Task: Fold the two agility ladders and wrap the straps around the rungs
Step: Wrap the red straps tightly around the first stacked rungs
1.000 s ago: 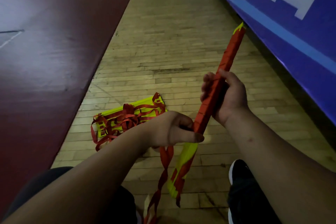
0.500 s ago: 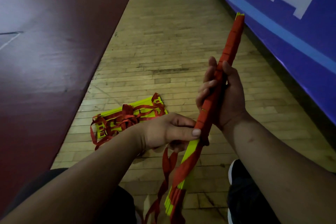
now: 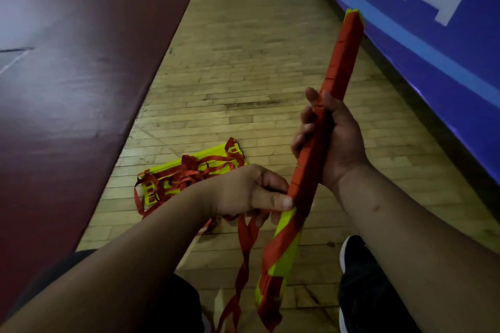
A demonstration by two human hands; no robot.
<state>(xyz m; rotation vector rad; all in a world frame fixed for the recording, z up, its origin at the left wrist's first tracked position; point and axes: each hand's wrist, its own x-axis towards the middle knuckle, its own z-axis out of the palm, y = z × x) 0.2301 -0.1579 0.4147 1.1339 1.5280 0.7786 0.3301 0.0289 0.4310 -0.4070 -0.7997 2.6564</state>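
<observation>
Between both grips, tilts bundle (image 3: 341, 62) steeper than a second ago, top end higher, toward banner (image 3: 433, 43). Clasps mid-bundle in right grip (image 3: 336, 143); pinches strap (image 3: 244, 246) at wrap edge with left grip (image 3: 251, 192), thumb flat. Suggests another turn laid; leaves yellow tail below left grip mostly bare. Beyond left grip, second ladder (image 3: 189, 174) unwrapped on floor (image 3: 257, 48). Leaves room leftward; shoe (image 3: 357, 259) close below right grip.

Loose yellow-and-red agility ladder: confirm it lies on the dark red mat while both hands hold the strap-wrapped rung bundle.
Wrong place. The head view shows the loose yellow-and-red agility ladder lying on the pale wooden plank floor, beside the dark red mat. The left hand and right hand do both hold the red-strap-wrapped yellow rung bundle.
</observation>
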